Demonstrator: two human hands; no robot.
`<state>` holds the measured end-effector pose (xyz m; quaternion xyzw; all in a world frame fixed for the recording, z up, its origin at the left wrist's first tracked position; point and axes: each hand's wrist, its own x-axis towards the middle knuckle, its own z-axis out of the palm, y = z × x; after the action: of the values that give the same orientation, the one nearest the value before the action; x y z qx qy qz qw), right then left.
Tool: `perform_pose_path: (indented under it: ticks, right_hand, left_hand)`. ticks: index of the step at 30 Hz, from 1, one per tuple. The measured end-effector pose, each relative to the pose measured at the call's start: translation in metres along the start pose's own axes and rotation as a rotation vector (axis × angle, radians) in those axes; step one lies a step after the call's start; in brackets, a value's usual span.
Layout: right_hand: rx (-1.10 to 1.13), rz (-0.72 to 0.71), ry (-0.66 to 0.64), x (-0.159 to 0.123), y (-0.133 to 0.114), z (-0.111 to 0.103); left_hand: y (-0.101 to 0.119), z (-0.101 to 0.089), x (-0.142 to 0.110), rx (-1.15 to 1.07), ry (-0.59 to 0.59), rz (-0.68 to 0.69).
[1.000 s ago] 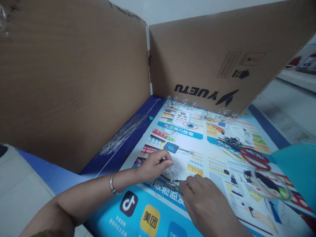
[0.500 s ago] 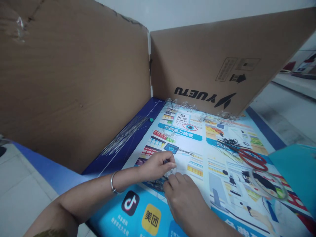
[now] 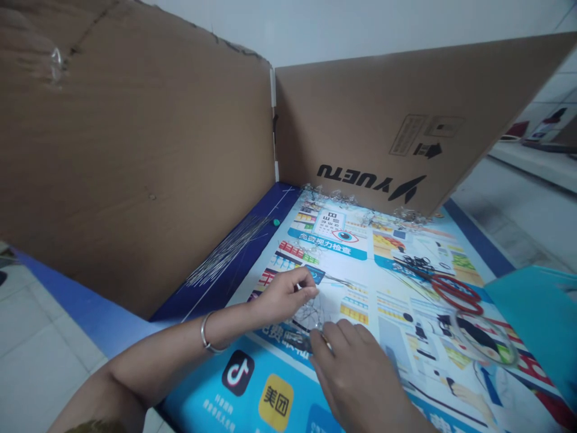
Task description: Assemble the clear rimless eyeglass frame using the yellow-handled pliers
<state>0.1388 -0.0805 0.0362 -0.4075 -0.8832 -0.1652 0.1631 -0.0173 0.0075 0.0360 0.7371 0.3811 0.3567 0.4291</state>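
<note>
My left hand [image 3: 288,294], with a metal bangle at the wrist, is closed in a pinch between thumb and forefinger. Thin silvery wires [image 3: 311,314] spread just below its fingertips, over the printed sheet. To the right and nearer, my right hand [image 3: 354,364] is closed with the fingers curled in. A small shiny bit shows at its forefinger, too small to name. Some dark, clear-edged pieces [image 3: 297,340] lie between the hands. Just beyond the left hand, a thin metal tool [image 3: 336,280] rests on the sheet.
Red-handled scissors [image 3: 457,293] lie at right by black loops [image 3: 417,263] and a clear ring-shaped roll [image 3: 484,338]. Straight metal wires [image 3: 225,252] are bundled at left, near a green bit [image 3: 276,222]. Cardboard walls [image 3: 148,156] stand left and behind; wiry clear pieces [image 3: 338,197] line the back.
My right hand has moved slightly right and down, away from the left, widening the gap where the wires show. The left hand stays nearly in place. The camera view has shifted a little.
</note>
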Motion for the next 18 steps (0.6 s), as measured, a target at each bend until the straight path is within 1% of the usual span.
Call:
perform_pose_path:
  ticks: [3,5,7,10,12,14,16,18]
  right_hand:
    - [-0.072,-0.020,0.018,0.008,-0.007,0.014]
    - [-0.067,-0.018,0.020,0.010,-0.007,0.018]
    - [-0.006,-0.006,0.004,0.007,-0.003,0.015]
    - [0.140,0.037,-0.011,-0.003,0.009,0.004]
    - [0.220,0.093,0.035,-0.013,0.018,-0.002]
    - [0.279,0.143,0.111,-0.022,0.028,-0.002]
    - [0.306,0.184,0.170,-0.031,0.036,0.002]
    - [0.307,0.227,0.196,-0.038,0.043,0.010]
  left_hand:
    - [0.005,0.000,0.000,0.051,0.024,-0.009]
    - [0.006,0.000,0.000,0.064,0.038,-0.010]
    - [0.005,0.000,0.000,0.050,0.042,-0.014]
    - [0.002,0.000,0.001,-0.010,0.027,-0.036]
    - [0.001,-0.001,0.001,-0.052,0.012,-0.053]
    - [0.001,-0.001,-0.001,-0.083,-0.002,-0.046]
    - [0.001,-0.001,-0.002,-0.107,-0.013,-0.025]
    - [0.001,-0.001,-0.004,-0.126,-0.021,-0.009]
